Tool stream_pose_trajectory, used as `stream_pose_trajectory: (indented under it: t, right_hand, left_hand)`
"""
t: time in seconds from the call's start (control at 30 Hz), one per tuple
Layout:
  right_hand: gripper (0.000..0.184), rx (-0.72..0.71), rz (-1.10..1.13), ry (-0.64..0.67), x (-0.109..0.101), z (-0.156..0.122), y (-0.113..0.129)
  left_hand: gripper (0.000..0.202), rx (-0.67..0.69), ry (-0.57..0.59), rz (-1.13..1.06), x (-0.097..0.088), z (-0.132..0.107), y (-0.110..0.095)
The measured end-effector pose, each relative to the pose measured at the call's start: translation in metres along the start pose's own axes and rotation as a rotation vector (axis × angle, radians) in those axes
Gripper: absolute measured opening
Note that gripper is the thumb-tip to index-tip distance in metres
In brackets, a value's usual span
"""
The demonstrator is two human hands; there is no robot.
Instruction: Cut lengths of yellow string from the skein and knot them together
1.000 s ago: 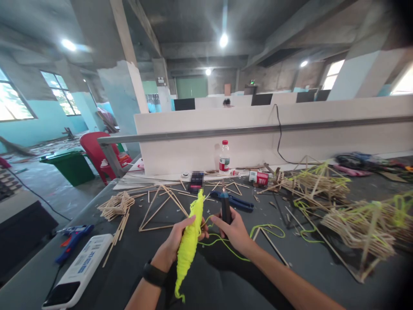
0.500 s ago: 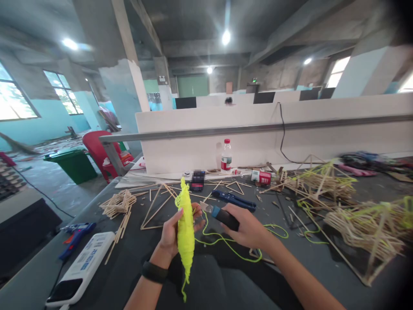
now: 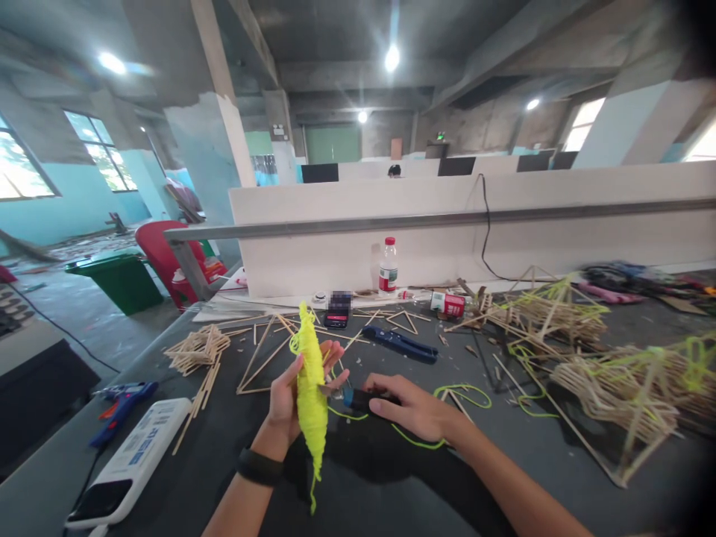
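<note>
Well in from the left edge of the bench (image 3: 193,473), the left hand (image 3: 284,403) curls round the yellow yarn bundle (image 3: 312,410), held above; the right hand (image 3: 412,406) grips a blue-and-black tool (image 3: 361,400) — its tip best kept clear of the left fingers (image 3: 338,379).

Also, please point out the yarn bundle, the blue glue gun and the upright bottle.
Yarn bundle (image 3: 312,403): head view, wound middle.
Blue glue gun (image 3: 127,408): head view, blue body.
Upright bottle (image 3: 388,279): head view, label.
</note>
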State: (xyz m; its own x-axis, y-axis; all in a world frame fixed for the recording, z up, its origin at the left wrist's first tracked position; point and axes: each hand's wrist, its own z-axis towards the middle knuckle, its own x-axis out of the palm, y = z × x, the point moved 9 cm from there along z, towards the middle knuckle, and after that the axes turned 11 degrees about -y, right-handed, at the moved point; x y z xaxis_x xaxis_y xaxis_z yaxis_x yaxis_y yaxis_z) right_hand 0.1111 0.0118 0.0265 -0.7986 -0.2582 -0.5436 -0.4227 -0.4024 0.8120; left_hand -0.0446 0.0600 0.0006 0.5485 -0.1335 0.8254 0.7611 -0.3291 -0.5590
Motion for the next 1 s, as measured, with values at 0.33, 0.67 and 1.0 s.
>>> stream_pose_trajectory:
  t: [0.33,0.67,1.0]
  right_hand:
    - [0.024,-0.234,-0.348,-0.323,-0.042,0.003,0.012]
    - [0.036,-0.282,-0.606,-0.437,-0.033,0.001,0.007]
    - [0.034,-0.266,-0.668,-0.474,-0.032,0.001,0.003]
  left_hand:
    - [0.047,-0.008,-0.018,0.037,-0.002,-0.002,-0.005]
    - [0.044,-0.011,-0.024,0.162,0.004,-0.005,0.002]
    - [0.049,-0.013,-0.039,0.085,0.003,-0.003,0.000]
